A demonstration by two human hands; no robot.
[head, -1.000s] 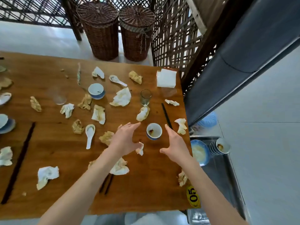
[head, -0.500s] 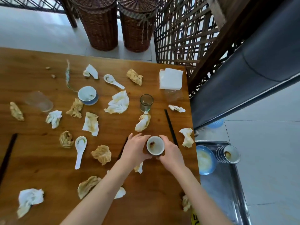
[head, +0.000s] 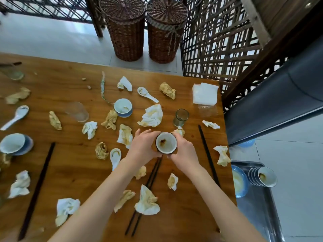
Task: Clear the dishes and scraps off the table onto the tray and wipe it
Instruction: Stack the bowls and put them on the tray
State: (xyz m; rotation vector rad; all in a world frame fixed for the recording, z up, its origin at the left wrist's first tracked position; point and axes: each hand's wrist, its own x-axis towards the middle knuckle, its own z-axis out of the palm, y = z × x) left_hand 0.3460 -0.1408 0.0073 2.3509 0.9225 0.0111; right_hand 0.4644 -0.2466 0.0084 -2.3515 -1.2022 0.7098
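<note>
both hands cup a small white ceramic cup with a brown stain inside (head: pixel 166 143), above the middle of the brown wooden table (head: pixel 70 172). the left hand (head: pixel 144 145) curls its fingers round the cup's left side and the right hand (head: pixel 183 151) wraps the right side; the cup's outer wall and base are hidden behind them, so whether it rests on the wood or is lifted cannot be told. a pair of dark chopsticks (head: pixel 153 170) runs out from under the hands.

crumpled, yellow-stained paper napkins (head: pixel 152 116) lie scattered across the table, one partly hidden behind the right hand's fingers. a white bowl with a blue outside (head: pixel 122 107), a white ceramic spoon (head: pixel 147 94), a small greenish drinking glass (head: pixel 181 117) and a clear glass lying on its side (head: pixel 76 111) (faint, hard to make out) lie beyond the hands. a stack of white napkins (head: pixel 204 93) sits at the far right corner.

right of the table, a metal tray (head: pixel 262 206) holds a blue bowl (head: pixel 239 182), partly cut off by the table edge, and a stack of small white cups lying on its side (head: pixel 262 177). the tray's near end runs out of view.
</note>
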